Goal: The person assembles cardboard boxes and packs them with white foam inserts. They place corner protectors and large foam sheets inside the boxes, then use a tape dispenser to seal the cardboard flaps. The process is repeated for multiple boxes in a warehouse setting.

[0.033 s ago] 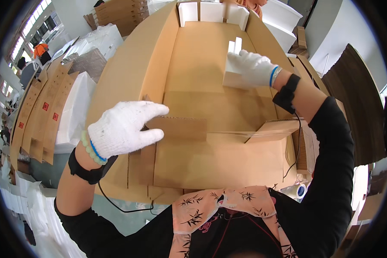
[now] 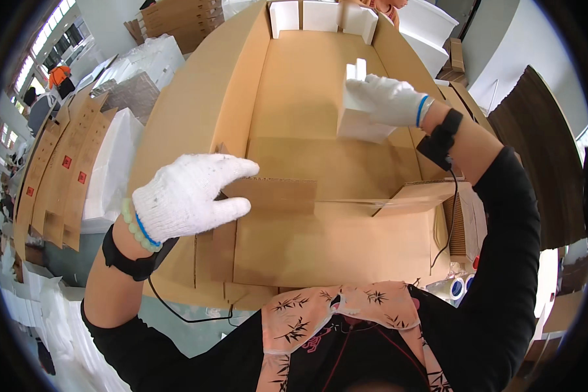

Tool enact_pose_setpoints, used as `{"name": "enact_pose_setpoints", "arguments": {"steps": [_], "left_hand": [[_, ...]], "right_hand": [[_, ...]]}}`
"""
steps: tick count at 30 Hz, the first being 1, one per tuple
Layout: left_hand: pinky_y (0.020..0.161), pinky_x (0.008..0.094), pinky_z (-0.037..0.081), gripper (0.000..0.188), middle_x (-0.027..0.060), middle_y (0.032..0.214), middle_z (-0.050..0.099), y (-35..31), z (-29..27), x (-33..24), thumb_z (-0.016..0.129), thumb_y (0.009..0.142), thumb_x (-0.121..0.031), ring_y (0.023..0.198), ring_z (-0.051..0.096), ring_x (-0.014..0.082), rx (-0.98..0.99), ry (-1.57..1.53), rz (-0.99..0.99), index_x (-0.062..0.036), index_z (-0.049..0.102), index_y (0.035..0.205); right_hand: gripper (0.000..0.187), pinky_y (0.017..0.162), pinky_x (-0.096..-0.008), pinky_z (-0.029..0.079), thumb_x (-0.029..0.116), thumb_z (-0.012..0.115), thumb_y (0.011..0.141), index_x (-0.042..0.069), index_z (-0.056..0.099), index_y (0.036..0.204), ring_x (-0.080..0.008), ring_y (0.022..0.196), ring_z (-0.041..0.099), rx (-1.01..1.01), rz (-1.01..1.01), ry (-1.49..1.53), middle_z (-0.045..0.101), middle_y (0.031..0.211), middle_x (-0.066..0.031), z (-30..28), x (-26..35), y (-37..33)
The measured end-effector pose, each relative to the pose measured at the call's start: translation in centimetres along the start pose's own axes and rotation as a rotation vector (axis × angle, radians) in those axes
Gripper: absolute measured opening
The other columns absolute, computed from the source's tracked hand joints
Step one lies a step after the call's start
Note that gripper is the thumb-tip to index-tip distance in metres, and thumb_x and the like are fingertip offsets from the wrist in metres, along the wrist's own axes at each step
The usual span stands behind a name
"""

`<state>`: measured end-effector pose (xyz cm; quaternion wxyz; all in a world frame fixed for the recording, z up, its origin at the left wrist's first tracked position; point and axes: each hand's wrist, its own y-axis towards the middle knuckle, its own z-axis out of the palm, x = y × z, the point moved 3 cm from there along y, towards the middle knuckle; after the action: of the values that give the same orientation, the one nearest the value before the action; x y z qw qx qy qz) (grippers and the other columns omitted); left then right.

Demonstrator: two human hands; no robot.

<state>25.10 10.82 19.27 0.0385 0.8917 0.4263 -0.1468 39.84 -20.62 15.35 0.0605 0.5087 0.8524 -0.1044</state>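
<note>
In a white glove, my right hand [image 2: 393, 100] grips a white foam block [image 2: 360, 124] inside a large, open cardboard box [image 2: 287, 85], towards its right wall. The block looks notched at its upper end, and my fingers cover part of it. My left hand [image 2: 183, 196], gloved too, is over the box's near left corner, with thumb and fingers stretched apart. Between and beside those fingers runs the edge of a cardboard flap [image 2: 274, 195]; I cannot tell whether they touch it.
White foam pieces [image 2: 320, 16] line the far end of the box, where another person [image 2: 387, 9] is partly visible. A near flap [image 2: 333, 245] folds out towards me. Flat cardboard sheets [image 2: 62, 176] stand at left, tape rolls [image 2: 445, 289] lie at lower right, and dark corrugated sheets [image 2: 536, 163] stand far right.
The foam block has tipped and shifted slightly nearer in my right hand, showing more of its white near side. My left hand has hardly moved.
</note>
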Motion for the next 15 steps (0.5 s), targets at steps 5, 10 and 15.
{"name": "enact_pose_setpoints", "arguments": {"steps": [5,10,15], "left_hand": [[0.099,0.0410,0.049,0.051,0.0214,0.123,0.064,1.3,-1.1,1.4,0.069,0.084,-0.028,0.114,0.061,0.0362,0.005,-0.046,-0.035,-0.0030,0.060,0.127],[0.105,0.0407,0.045,0.059,0.0228,0.129,0.061,2.5,-0.9,3.7,0.069,0.085,-0.034,0.122,0.058,0.0367,-0.132,0.023,-0.042,-0.0008,0.056,0.132],[0.087,0.0456,0.050,0.043,0.0180,0.097,0.069,2.8,1.0,3.9,0.055,0.094,-0.042,0.098,0.062,0.0379,0.116,0.123,0.093,-0.0076,0.068,0.117]], "right_hand": [[0.078,0.090,-0.0380,0.052,0.017,0.076,0.070,0.018,0.049,0.143,-0.0312,0.103,0.062,-0.182,-0.105,0.058,0.059,0.116,-0.0123,-5.4,-1.6,-4.3],[0.083,0.092,-0.0349,0.053,0.007,0.078,0.064,0.013,0.053,0.143,-0.0217,0.101,0.063,-0.141,-0.180,0.400,0.065,0.117,-0.0104,-12.7,-3.5,-9.2],[0.076,0.088,-0.0291,0.053,0.006,0.076,0.069,0.007,0.053,0.141,-0.0158,0.097,0.061,-0.081,-0.223,0.443,0.066,0.112,-0.0082,-14.6,-1.1,-10.3]]}}
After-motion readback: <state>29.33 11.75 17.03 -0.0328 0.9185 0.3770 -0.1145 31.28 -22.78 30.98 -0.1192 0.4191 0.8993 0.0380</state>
